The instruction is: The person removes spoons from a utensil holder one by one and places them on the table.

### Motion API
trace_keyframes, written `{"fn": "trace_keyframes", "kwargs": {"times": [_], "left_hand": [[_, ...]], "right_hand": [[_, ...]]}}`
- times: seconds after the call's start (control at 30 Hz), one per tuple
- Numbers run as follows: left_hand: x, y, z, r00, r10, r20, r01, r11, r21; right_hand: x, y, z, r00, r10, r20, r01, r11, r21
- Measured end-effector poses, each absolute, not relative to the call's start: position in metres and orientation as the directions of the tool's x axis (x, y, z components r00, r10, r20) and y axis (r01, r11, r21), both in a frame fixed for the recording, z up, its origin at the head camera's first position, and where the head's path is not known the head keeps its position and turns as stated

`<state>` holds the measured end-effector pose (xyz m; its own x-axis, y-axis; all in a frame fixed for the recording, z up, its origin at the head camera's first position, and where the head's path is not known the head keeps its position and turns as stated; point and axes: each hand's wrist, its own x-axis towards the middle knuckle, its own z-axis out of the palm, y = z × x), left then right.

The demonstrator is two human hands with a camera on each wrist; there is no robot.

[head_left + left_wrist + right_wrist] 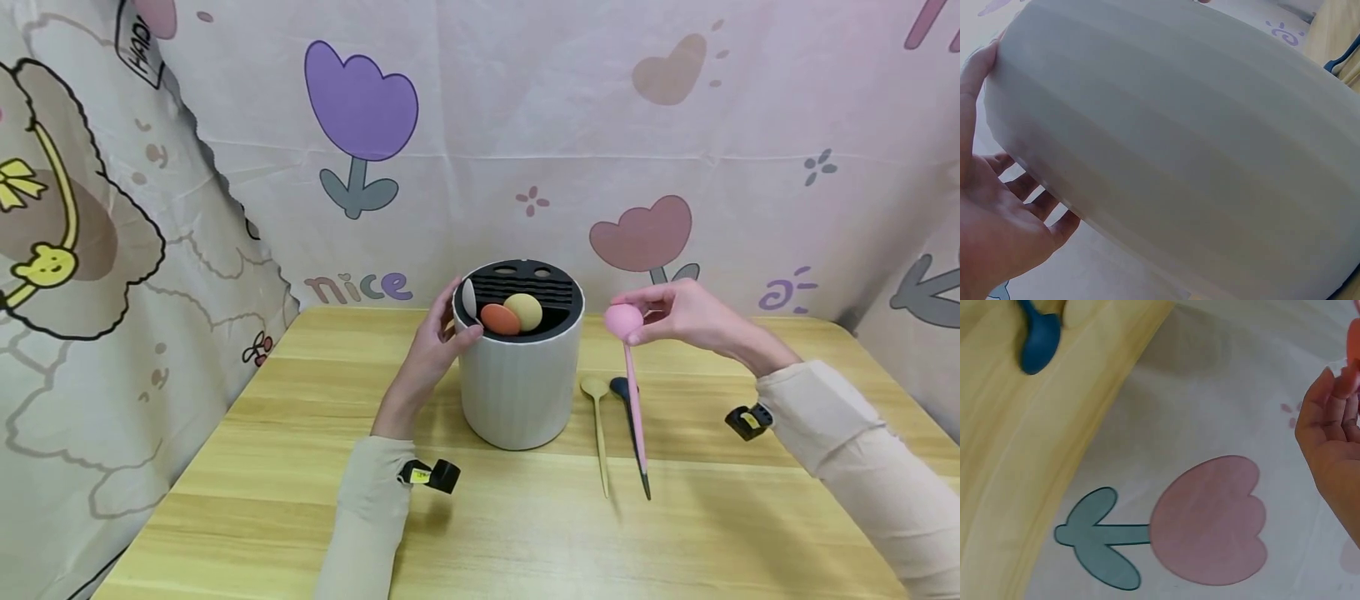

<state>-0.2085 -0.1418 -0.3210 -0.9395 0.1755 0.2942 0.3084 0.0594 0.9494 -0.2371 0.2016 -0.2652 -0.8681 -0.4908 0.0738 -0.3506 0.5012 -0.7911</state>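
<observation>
My left hand (435, 346) grips the side of a white ribbed utensil holder (517, 392), thumb near the rim; in the left wrist view its fingers (1041, 203) reach round the wall. The holder's black slotted top (491, 287) has a white spoon (469, 298), an orange spoon (498, 319) and a pale yellow spoon (525, 312) in its front opening, heads up. To the right of the holder, my right hand (686, 321) pinches a pink spoon (623, 322) at its head, with the handle hanging down. In the right wrist view this hand (1335, 444) shows at the right edge.
A beige spoon (595, 388) and a navy spoon (619, 387) lie on the wooden table (262, 492) right of the holder. The pink handle overlaps the navy one in the head view. A printed cloth (480, 100) hangs behind the table and at its sides.
</observation>
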Motion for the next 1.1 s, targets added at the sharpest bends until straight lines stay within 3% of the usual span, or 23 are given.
{"fn": "trace_keyframes", "kwargs": {"times": [0.33,0.8,1.1], "left_hand": [[-0.209,-0.141,-0.322,-0.946,0.161,0.28,0.294,0.067,0.953],[-0.208,-0.14,-0.322,-0.94,0.173,0.295,0.307,0.052,0.95],[-0.208,-0.141,-0.321,-0.941,0.17,0.293,0.304,0.047,0.951]], "right_hand": [[-0.24,0.216,-0.292,-0.83,-0.552,0.074,-0.367,0.443,-0.818],[-0.248,0.248,-0.326,-0.841,-0.541,-0.013,-0.334,0.538,-0.774],[-0.252,0.261,-0.347,-0.839,-0.544,-0.002,-0.392,0.608,-0.691]]}}
